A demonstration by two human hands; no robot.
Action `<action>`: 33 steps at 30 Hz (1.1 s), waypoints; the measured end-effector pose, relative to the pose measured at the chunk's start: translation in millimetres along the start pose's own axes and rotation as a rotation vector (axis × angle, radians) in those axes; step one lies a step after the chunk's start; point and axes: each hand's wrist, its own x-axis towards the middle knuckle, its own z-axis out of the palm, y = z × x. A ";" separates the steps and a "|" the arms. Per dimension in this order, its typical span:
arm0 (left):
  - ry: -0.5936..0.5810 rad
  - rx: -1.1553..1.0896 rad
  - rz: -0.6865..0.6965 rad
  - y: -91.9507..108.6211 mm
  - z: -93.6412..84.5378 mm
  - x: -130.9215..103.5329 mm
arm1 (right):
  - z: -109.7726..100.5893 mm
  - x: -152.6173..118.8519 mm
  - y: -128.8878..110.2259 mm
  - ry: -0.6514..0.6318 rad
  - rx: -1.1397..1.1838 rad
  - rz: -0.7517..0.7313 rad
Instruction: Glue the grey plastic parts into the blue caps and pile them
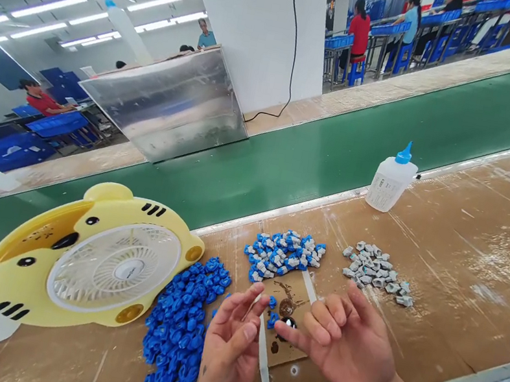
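Note:
My left hand (pixel 231 355) is raised over the table's near side, thumb and fingers curled together. A thin sliver seems to show between its fingertips, too small to name. My right hand (pixel 349 352) is beside it, palm partly turned up, fingers loosely bent and the little finger stretched toward the left; I see nothing in it. Below and between them are two loose blue plastic pieces (pixel 272 319) and a dark wet spot (pixel 287 322) on a cardboard sheet (pixel 292 357). A large heap of blue pieces (pixel 181 329) lies left of my left hand.
Blue pieces joined with grey ones (pixel 284 255) lie beyond my hands, with a pile of grey pieces (pixel 376 270) to their right. A blue-tipped bottle (pixel 392 179) stands near the green belt (pixel 301 153). A yellow animal-faced fan (pixel 35 290) lies left. People sit farther away.

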 end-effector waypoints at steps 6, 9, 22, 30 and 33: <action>-0.185 -0.033 -0.024 0.8 -5.6 -12.6 | 5.7 -1.2 10.3 -0.043 0.216 0.116; -0.196 -0.015 -0.002 0.9 -2.7 -16.4 | 4.0 -4.3 11.4 -0.033 0.267 0.127; -0.290 0.174 0.272 -2.6 -18.6 -9.9 | 6.6 -9.0 9.8 0.038 -0.087 -0.010; 0.009 0.106 0.255 -13.6 21.6 -31.0 | 6.0 0.4 13.4 -0.031 -1.192 -0.308; 0.009 0.070 0.187 -17.3 29.5 -34.6 | -4.0 3.7 19.5 0.069 -1.041 -0.239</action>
